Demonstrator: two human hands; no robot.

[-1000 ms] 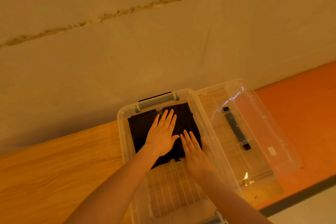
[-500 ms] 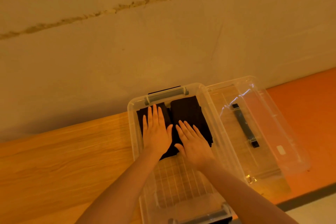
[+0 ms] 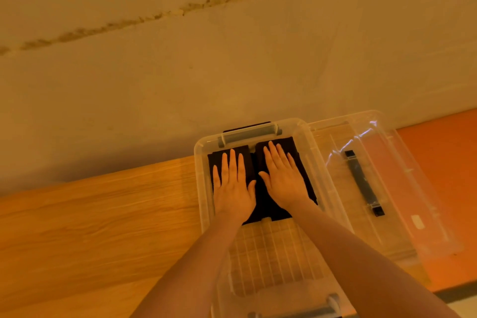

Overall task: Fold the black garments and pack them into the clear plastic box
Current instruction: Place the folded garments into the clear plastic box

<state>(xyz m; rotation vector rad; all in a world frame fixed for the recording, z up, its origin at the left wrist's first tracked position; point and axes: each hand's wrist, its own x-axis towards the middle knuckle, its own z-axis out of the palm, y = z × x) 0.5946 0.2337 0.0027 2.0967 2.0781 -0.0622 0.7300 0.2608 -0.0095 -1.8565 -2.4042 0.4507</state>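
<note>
The clear plastic box (image 3: 200, 188) stands open on the wooden table, its far end against the wall. Two folded black garments lie side by side in its far half: the left garment (image 3: 242, 153) and the right garment (image 3: 286, 143). My left hand (image 3: 233, 187) presses flat on the left one, fingers straight and pointing to the wall. Flat on the right garment lies my right hand (image 3: 282, 178), fingers spread. The near half of the box shows its ribbed bare floor.
The box's clear lid (image 3: 402, 188) with a dark handle (image 3: 362, 182) lies to the right of the box, partly over an orange surface (image 3: 449, 162). The wooden table (image 3: 103, 227) stretches to the left. A plain wall (image 3: 232, 59) rises right behind the box.
Both hands slid toward the wall end of the box and apart, each now flat on its own garment. The garments sit tighter against the far end.
</note>
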